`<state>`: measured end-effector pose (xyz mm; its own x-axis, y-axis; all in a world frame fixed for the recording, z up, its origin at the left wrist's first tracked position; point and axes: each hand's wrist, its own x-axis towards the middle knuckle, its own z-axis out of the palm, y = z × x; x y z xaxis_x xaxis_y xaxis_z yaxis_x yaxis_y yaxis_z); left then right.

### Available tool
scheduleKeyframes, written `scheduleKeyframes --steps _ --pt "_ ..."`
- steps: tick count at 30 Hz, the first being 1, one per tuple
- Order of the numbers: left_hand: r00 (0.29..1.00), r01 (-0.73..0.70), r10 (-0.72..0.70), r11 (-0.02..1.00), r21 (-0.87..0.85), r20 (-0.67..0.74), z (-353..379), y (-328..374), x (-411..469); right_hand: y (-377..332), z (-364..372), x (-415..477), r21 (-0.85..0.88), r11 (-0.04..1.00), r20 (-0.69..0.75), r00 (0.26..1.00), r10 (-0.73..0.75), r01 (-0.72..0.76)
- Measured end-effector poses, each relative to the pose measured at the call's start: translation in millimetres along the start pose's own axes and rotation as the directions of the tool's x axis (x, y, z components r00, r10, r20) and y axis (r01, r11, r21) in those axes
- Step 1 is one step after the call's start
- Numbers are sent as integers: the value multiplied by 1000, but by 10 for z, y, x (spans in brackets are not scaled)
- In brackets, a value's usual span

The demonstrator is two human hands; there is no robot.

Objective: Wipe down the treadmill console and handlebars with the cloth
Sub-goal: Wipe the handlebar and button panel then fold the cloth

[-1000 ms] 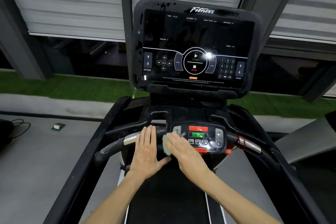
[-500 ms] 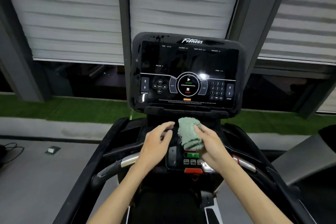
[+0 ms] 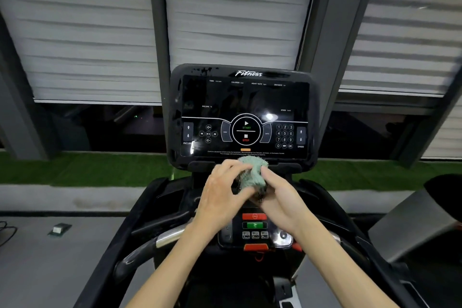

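Risen off the handlebar (image 3: pixel 170 235), left hand (image 3: pixel 220 192) and right hand (image 3: pixel 282 197) both pinch the cloth (image 3: pixel 252 172) — refolding it, likely, for the console (image 3: pixel 245 97).

Grey floor (image 3: pixel 50 270), treadmill (image 3: pixel 160 207) standing on it, small box (image 3: pixel 59 229) lying at left, black cable (image 3: pixel 6 232) at the far left edge, green turf strip (image 3: pixel 87 170) beyond.

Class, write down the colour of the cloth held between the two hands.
Pale mint green cloth, seen best in the head view.

Gym setting, treadmill (image 3: pixel 160 207) with Fitness-branded console (image 3: pixel 245 112), green turf strip (image 3: pixel 87 170), shuttered windows (image 3: pixel 82 32)
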<state>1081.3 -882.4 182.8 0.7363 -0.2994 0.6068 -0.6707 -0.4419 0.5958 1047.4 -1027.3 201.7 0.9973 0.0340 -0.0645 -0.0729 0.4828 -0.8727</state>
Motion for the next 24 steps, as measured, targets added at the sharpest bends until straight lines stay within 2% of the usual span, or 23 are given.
scheduleKeyframes --steps 3,5,9,13,17,20,24 --pt "988 156 -148 965 -210 52 -99 71 64 -20 -54 -44 -158 987 41 999 -21 28" --pt "951 308 -279 882 -357 130 -170 104 141 -22 -118 -64 -249 968 40 999 -23 32" --pt "874 484 -388 757 -440 294 -251 67 296 -34 -197 -90 -409 911 0 999 -51 47" --pt "799 597 -468 686 -416 377 -353 58 427 -65 -253 -128 -492 870 4 999 -37 34" --pt "780 611 -446 694 -380 439 -424 41 522 -70 -298 -168 -477 879 64 996 64 -26" --pt "757 632 -409 656 -412 511 -453 46 523 -69 -281 -155 -390 917 101 987 127 -78" --pt "719 651 -365 652 -389 592 -477 66 542 -101 -246 -84 -496 868 92 993 71 -16"
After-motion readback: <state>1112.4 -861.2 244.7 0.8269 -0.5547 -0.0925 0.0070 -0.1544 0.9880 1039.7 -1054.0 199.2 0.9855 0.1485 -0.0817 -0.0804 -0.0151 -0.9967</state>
